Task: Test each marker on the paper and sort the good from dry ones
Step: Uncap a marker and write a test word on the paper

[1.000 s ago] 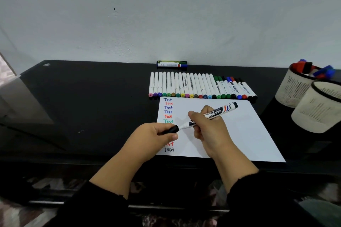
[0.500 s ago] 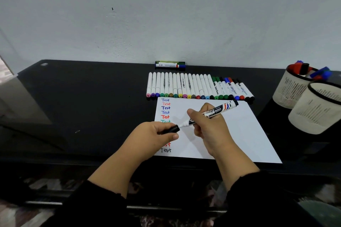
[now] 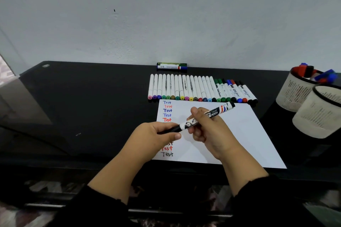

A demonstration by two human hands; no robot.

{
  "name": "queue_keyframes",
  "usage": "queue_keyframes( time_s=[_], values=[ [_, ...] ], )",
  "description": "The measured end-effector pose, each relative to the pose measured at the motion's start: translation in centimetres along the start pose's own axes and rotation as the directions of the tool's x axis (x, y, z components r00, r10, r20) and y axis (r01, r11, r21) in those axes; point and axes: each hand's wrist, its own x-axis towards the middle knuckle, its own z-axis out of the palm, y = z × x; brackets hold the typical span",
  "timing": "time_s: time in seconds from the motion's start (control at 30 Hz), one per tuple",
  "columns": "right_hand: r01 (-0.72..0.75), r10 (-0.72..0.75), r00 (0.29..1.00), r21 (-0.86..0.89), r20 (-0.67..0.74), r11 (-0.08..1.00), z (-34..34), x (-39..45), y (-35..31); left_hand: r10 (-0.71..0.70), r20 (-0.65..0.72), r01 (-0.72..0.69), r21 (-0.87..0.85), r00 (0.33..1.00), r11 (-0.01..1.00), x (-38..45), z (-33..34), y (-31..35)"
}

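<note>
A white sheet of paper lies on the black table, with a column of "Test" words in blue, red and black down its left side. Above the paper, my right hand grips the white barrel of a black marker that slants up to the right. My left hand pinches the marker's black cap, which sits against the barrel's lower end. A row of several markers lies behind the paper, caps toward me.
Two markers lie against the wall at the back. Two white mesh cups stand at the right: the far cup holds red and blue markers, and the near cup shows nothing inside. The table's front edge runs just below the paper.
The white tip section that showed between cap and barrel is now covered; my left hand has brought the black cap up against the marker. Both hands stay above the paper.
</note>
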Motion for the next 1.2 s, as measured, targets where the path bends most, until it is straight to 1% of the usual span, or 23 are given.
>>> queue_keyframes(
  time_s=[0.1,0.17,0.23,0.33,0.5,0.7,0.9,1.0,1.03,1.07,1.1,1.13,1.17,1.2],
  values=[
    [0.025,-0.029,0.995,-0.043,-0.092,0.999,-0.1,0.3,-0.1,-0.016,0.035,0.018,-0.035,0.999,0.999,0.2,-0.1,0.1],
    [0.049,-0.052,0.987,-0.027,-0.151,0.998,-0.2,0.5,-0.2,-0.021,0.088,0.028,-0.076,0.996,0.997,0.2,-0.1,0.2],
    [0.049,-0.048,0.984,0.006,-0.170,0.999,-0.2,0.7,-0.2,-0.019,0.111,0.029,-0.093,0.994,0.995,0.3,-0.2,0.3],
    [0.017,-0.011,0.979,0.029,-0.205,0.999,0.1,1.3,0.0,-0.029,0.080,0.035,-0.074,0.996,0.997,0.8,0.3,0.5],
    [-0.025,0.039,0.962,0.056,-0.271,0.998,0.7,2.2,0.4,-0.037,-0.017,0.036,-0.048,0.999,0.998,1.6,1.3,0.5],
    [-0.049,0.063,0.954,0.055,-0.293,0.997,0.9,2.7,0.5,-0.015,-0.089,0.016,0.013,0.996,1.000,2.4,1.8,0.5],
    [-0.065,0.084,0.935,0.066,-0.343,0.996,0.8,1.8,-0.1,0.023,-0.107,-0.016,0.068,0.994,0.998,2.4,2.1,1.2],
    [-0.014,0.050,0.918,0.093,-0.393,0.996,0.2,0.9,-0.7,0.016,-0.110,-0.005,0.093,0.994,0.996,2.2,2.3,1.7],
    [0.016,0.011,0.904,0.060,-0.427,0.998,-0.1,0.6,-1.0,0.010,-0.111,0.001,0.099,0.994,0.995,2.0,2.3,1.8],
    [0.040,-0.046,0.889,-0.021,-0.457,0.999,-0.4,0.3,-1.3,0.007,-0.107,0.005,0.110,0.994,0.994,1.9,2.2,1.9],
    [0.057,-0.129,0.876,-0.166,-0.464,0.984,-0.9,0.1,-1.6,0.011,-0.100,0.001,0.120,0.995,0.993,1.8,2.2,2.2],
    [0.067,-0.235,0.870,-0.368,-0.433,0.928,-1.3,-0.2,-1.8,0.021,-0.094,-0.009,0.127,0.995,0.992,1.7,2.1,2.5],
    [0.088,-0.347,0.872,-0.584,-0.347,0.807,-1.7,-0.3,-2.0,0.037,-0.088,-0.025,0.133,0.995,0.991,1.6,2.0,2.9],
    [0.119,-0.433,0.872,-0.760,-0.228,0.639,-2.0,-0.4,-2.1,0.054,-0.084,-0.042,0.137,0.995,0.990,1.5,1.9,3.4]
  ],
)
